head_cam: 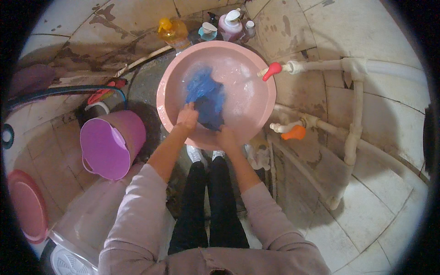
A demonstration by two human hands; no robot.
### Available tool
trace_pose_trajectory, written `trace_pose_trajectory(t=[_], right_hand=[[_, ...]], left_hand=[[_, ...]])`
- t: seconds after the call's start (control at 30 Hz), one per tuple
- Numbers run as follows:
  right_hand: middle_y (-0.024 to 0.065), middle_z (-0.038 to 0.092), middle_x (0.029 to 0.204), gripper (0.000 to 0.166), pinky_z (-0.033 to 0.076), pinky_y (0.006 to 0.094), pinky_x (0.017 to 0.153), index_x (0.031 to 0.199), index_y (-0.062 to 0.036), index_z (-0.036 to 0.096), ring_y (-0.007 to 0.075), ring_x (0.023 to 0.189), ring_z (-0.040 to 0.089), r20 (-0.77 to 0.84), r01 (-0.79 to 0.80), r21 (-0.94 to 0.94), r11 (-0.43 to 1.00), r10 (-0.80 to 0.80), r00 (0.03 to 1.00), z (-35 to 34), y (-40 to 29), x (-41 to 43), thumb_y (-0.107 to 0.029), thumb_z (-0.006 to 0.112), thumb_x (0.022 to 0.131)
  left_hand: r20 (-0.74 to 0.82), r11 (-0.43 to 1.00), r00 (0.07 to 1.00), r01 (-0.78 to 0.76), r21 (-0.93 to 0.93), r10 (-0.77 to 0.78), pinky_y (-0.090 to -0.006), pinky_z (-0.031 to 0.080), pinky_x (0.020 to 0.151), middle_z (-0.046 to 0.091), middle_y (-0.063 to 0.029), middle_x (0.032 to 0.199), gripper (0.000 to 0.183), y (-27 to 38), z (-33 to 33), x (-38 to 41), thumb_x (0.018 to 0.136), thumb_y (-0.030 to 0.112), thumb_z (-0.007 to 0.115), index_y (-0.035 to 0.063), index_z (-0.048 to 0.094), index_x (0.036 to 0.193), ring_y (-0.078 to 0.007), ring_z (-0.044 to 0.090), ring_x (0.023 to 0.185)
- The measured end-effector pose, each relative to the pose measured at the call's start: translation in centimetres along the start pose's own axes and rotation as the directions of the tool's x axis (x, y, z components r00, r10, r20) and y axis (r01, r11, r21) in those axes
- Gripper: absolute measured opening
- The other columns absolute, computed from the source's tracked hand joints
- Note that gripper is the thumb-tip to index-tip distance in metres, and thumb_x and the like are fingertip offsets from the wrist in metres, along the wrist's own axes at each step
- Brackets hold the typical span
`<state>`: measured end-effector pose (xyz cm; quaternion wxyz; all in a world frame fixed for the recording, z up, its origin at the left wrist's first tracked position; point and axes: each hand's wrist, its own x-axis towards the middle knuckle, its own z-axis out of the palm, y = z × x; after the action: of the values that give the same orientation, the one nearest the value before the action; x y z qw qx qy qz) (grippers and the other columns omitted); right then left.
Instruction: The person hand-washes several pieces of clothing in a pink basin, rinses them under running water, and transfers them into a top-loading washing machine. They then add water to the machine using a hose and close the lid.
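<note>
A wet blue cloth (205, 90) lies spread in a large pink plastic basin (161, 98), its lower part darker than the top. At the cloth's lower left edge, my left hand (187, 117) grips it with bent fingers. My right hand (227, 136) holds the bottom corner close to the basin's near rim; its fingertips are partly hidden. Above the basin's right rim sticks out a tap with a red handle (273, 71), and water appears to run from it into the basin.
Pump bottles, one yellow (173, 32) and one pink (231, 27), stand behind the basin. A purple bucket (108, 147) tilts at left, near a pink basin (27, 206). White pipes (357, 103) and an orange-handled tap (294, 132) line the right wall.
</note>
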<state>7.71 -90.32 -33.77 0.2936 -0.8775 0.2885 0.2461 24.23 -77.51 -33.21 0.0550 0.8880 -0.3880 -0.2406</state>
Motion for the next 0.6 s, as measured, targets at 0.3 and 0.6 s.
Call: trace_pose_trajectory(t=[0.3, 0.6], right_hand=[[0.0214, 0.053, 0.130, 0.043, 0.037, 0.0504, 0.104, 0.133, 0.0015, 0.047, 0.0395, 0.120, 0.049, -0.466, 0.316, 0.126, 0.940, -0.225, 0.856, -22.9, -12.9, -9.8, -0.008, 0.051, 0.091], [0.0165, 0.059, 0.116, 0.032, 0.046, 0.0423, 0.094, 0.118, -0.0020, 0.060, 0.0358, 0.108, 0.057, -0.285, 0.284, -0.235, 0.930, -0.345, 0.894, -33.1, -7.5, 0.0, -0.004, 0.058, 0.087]], left_hand=[[0.128, 0.943, 0.972, 0.222, -0.248, -0.195, -0.0487, 0.054, 0.078, 0.062, -0.0191, 0.104, 0.015, -0.6, -2.9, -0.9, 0.083, 0.011, 0.057, 0.0042, 0.070, 0.088, -0.0393, 0.066, 0.086], [-0.190, 0.850, 0.977, -0.021, -0.526, -0.093, -0.0472, 0.052, 0.080, 0.061, -0.0216, 0.101, 0.014, 3.8, -4.5, -0.7, 0.077, -0.001, 0.057, 0.0009, 0.065, 0.088, -0.0429, 0.061, 0.093]])
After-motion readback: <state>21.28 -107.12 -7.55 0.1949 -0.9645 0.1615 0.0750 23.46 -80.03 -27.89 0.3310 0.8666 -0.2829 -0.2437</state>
